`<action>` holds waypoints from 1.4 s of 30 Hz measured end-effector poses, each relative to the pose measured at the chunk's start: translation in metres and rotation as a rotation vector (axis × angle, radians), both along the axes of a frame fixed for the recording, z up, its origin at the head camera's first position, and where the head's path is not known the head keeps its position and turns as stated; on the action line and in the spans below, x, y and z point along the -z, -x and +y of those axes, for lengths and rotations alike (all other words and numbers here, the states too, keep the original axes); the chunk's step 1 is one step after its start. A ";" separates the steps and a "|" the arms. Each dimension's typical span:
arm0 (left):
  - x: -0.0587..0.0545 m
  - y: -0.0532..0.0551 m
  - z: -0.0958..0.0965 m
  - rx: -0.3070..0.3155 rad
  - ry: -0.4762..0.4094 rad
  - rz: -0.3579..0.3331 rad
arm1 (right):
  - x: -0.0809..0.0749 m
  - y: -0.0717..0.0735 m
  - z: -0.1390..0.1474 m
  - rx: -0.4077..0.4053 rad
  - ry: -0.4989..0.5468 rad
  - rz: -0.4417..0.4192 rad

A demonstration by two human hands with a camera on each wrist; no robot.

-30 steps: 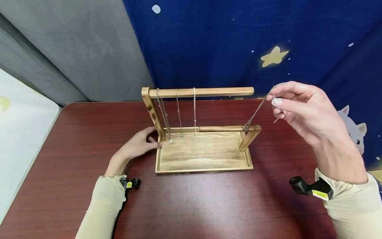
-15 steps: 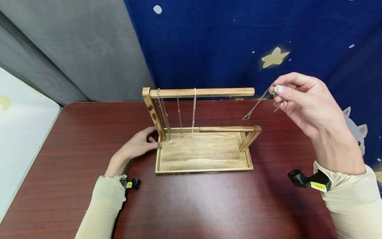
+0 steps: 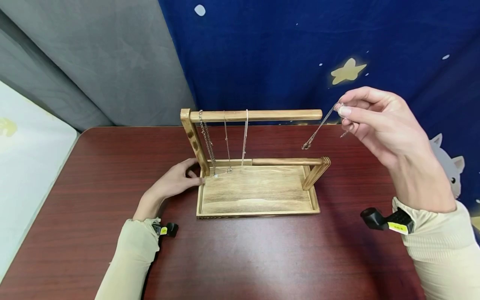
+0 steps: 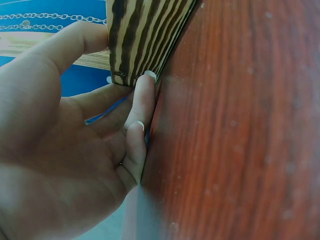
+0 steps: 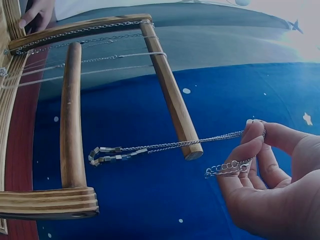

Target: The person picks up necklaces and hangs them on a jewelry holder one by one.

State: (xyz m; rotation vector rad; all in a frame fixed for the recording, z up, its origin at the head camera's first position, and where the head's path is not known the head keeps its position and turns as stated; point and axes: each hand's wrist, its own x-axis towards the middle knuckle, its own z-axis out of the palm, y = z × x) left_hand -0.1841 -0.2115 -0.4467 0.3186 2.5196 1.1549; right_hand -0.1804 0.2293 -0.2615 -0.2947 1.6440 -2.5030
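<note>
My right hand [image 3: 382, 121] pinches a thin silver chain necklace [image 3: 314, 135] between thumb and fingers, just right of the stand's upper bar [image 3: 285, 115]. In the right wrist view, angular metal beads [image 5: 107, 155] form the low end of its loop, and a short length of chain [image 5: 227, 169] dangles from the fingers. My left hand [image 3: 174, 181] grips the left end of the wooden jewelry stand [image 3: 258, 200], thumb on the tray edge. The left wrist view has its fingers around the striped wood [image 4: 142, 42]. Further necklaces [image 3: 245, 137] hang from the upper bar's left half.
A lower bar [image 3: 288, 161] runs along the tray's back to a short post [image 3: 316, 173] at right. The upper bar's right end stands free. Behind the reddish-brown table [image 3: 240, 254] hang a blue curtain [image 3: 262, 54] and a grey one [image 3: 112, 62].
My right hand has risen and shifted slightly left, lifting the necklace's low end off the lower bar's right end. The left hand keeps its place on the stand.
</note>
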 end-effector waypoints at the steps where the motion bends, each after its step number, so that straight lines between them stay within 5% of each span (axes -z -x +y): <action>1: 0.000 0.000 0.000 0.000 0.000 0.000 | 0.000 0.001 0.000 0.005 -0.004 -0.001; 12: 0.001 0.001 0.002 0.004 -0.003 0.001 | -0.006 0.009 0.001 0.064 -0.103 0.018; 24: 0.001 0.001 0.002 0.008 0.011 0.004 | -0.012 0.014 0.002 0.182 -0.376 -0.014; 42: 0.004 0.001 0.005 0.014 0.005 0.024 | -0.013 0.017 -0.002 0.161 -0.327 -0.034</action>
